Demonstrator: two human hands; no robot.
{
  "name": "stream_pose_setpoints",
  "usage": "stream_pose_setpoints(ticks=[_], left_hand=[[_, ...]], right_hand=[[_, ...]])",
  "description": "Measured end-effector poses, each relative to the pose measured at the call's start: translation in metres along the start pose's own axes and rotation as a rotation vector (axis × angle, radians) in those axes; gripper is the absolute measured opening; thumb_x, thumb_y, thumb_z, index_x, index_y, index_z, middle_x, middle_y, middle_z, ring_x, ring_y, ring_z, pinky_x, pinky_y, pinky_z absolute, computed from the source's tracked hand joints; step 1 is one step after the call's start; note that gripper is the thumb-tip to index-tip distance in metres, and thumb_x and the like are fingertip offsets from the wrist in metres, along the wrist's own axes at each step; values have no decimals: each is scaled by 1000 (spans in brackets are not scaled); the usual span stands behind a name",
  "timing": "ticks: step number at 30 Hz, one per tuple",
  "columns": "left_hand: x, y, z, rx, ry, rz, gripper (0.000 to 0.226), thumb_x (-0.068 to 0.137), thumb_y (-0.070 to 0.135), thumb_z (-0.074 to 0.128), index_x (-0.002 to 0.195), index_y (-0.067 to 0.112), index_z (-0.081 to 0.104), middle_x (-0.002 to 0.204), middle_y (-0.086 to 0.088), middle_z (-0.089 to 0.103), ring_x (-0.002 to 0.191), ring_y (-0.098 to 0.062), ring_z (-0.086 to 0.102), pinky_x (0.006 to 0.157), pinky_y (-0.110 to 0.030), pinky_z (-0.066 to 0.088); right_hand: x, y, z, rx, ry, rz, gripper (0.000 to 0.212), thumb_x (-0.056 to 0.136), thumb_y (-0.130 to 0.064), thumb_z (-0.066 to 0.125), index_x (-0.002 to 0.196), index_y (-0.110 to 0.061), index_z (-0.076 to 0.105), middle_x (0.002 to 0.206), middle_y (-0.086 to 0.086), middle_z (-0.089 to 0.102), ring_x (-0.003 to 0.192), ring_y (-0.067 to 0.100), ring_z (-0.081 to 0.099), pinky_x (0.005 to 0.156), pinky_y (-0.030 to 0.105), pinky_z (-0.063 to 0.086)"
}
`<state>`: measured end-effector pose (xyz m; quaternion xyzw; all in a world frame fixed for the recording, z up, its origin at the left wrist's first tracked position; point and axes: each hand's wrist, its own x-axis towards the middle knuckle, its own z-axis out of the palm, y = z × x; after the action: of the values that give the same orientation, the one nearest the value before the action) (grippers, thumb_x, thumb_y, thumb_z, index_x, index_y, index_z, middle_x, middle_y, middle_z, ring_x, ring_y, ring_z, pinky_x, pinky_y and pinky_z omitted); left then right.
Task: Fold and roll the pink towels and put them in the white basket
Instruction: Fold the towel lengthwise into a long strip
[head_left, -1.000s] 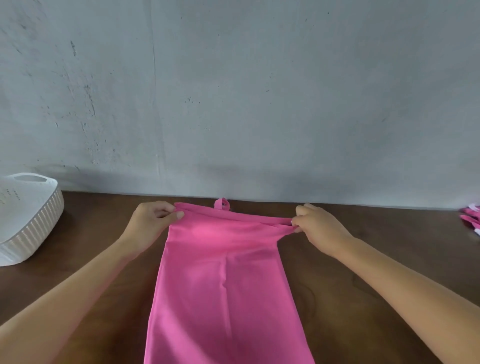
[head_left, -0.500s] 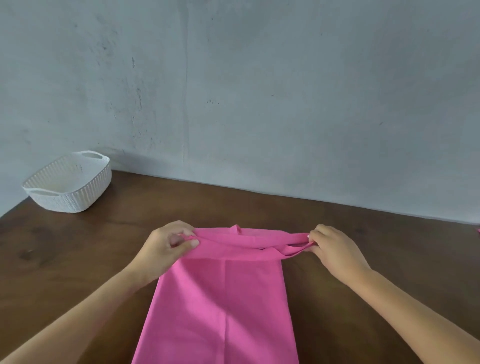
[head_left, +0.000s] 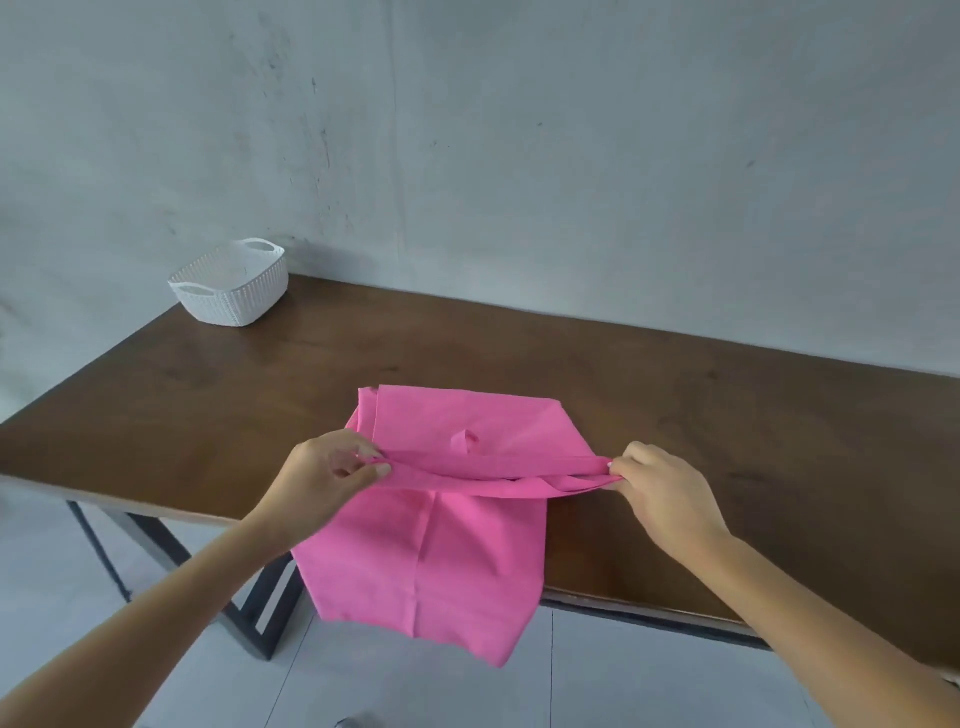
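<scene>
Folding the pink towel (head_left: 441, 551), mid-step: far edge lifted and doubled back toward me. Left hand (head_left: 324, 480) and right hand (head_left: 662, 493) each pinch a corner of that edge. Towel is thin, smooth, center-creased; far part on the table (head_left: 727, 415), near part hangs off. Next, I reckon: lay edges square, then roll. White basket (head_left: 231, 283) sits well apart, far left.

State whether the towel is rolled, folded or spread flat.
Partly folded: both hands pinch the towel's far edge, doubled back towards the person; no roll yet.
</scene>
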<state>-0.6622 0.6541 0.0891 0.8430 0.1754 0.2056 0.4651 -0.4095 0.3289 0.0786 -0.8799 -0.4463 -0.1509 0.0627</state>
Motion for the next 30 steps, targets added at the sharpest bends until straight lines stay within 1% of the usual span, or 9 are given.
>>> stream_pose_setpoints(ticks=[3,6,9,12,16,19,23,27,30], left_hand=[[-27,-3,1,67,14,-40,9,88,23,80,83,17,75,90,9,74,81,-22,71,83,-43,57],[-47,-2,0,102,44,-75,9,88,24,79,82,18,75,92,12,75,78,-18,70,77,-36,54],[-67,1,-2,73,33,-102,8,88,18,79,83,13,74,83,14,75,69,-12,69,66,-20,50],[-87,1,-6,56,17,-100,7,88,13,78,82,13,74,73,15,72,57,-4,61,58,-10,44],[-112,0,-24,26,-3,-90,9,89,17,77,83,11,74,77,12,74,59,-9,63,61,-17,48],[-130,1,-43,35,-7,-79,10,90,21,76,82,14,74,84,14,74,72,-15,68,70,-30,53],[-157,0,-72,52,-8,-27,10,90,20,76,80,20,75,86,13,74,82,-11,69,78,-33,56],[-177,6,-103,7,66,2,10,89,17,77,80,21,75,85,16,73,82,-8,69,76,-26,55],[-183,11,-127,-58,111,17,8,88,13,77,82,18,75,85,12,74,82,-10,70,80,-24,55]], right_hand=[[-27,-9,1,25,27,-45,29,60,-16,98,84,-18,80,78,-3,69,60,14,65,52,23,55],[-52,-18,-1,51,65,-81,22,67,-21,94,84,-18,80,75,-5,66,58,13,63,50,25,53],[-77,-32,0,65,102,-87,16,73,-21,91,78,-16,76,68,-5,56,51,14,50,44,25,38],[-100,-50,1,55,141,-60,20,73,-10,89,77,-16,70,68,-5,46,54,13,31,47,25,25],[-130,-82,-13,75,203,-3,13,92,-14,72,80,-16,67,73,-5,45,55,18,43,48,25,26],[-149,-109,-32,77,210,5,28,99,-30,47,84,-16,67,75,-6,48,58,18,49,49,24,28],[-174,-145,-59,23,196,10,8,93,-14,72,87,-12,66,78,-4,50,59,21,50,46,29,34],[-182,-176,-93,-91,136,-20,18,81,-2,78,92,-12,67,80,-1,55,60,23,55,44,32,35],[-175,-195,-119,-205,73,-55,32,69,8,77,91,-12,68,80,1,55,62,25,57,42,33,37]])
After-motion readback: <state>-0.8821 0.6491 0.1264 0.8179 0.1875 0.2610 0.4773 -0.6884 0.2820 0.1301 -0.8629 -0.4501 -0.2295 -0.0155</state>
